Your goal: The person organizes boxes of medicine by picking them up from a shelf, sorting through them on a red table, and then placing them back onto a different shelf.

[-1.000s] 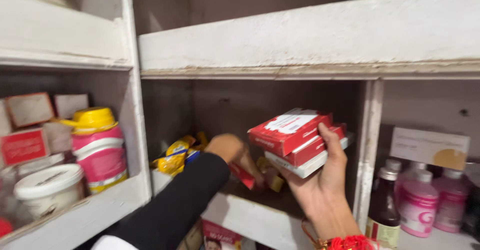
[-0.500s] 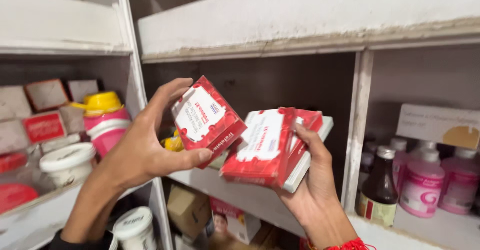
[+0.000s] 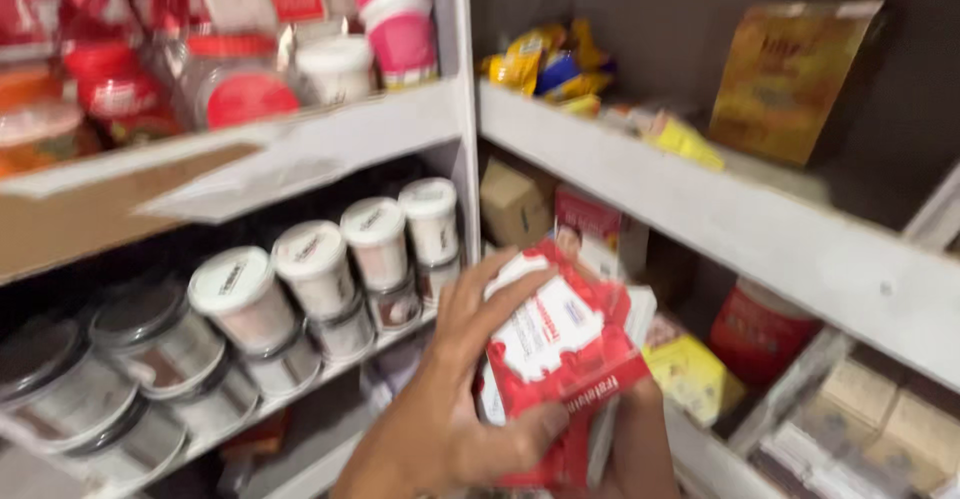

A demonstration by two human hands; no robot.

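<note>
1. Gathering the red and white boxes [image 3: 560, 359] into one stack is what the head view shows now: half a second ago the left hand [image 3: 455, 409] carried one box apart from the pile in the right hand [image 3: 640, 439], and now they sit together, low in front of the shelves.
2. Left fingers [image 3: 490, 289] are clenched around the stack's near side, thumb across the front. Right fingers are mostly hidden under the boxes, seemingly propping them from below; their grip cannot be told.
3. Compared with a second ago, the view has dropped: the yellow packets [image 3: 540, 59] now lie well above the fingers.
4. Left of the fingers stand white-lidded jars [image 3: 330, 269]; a yellow carton [image 3: 690, 374] lies just right.
</note>
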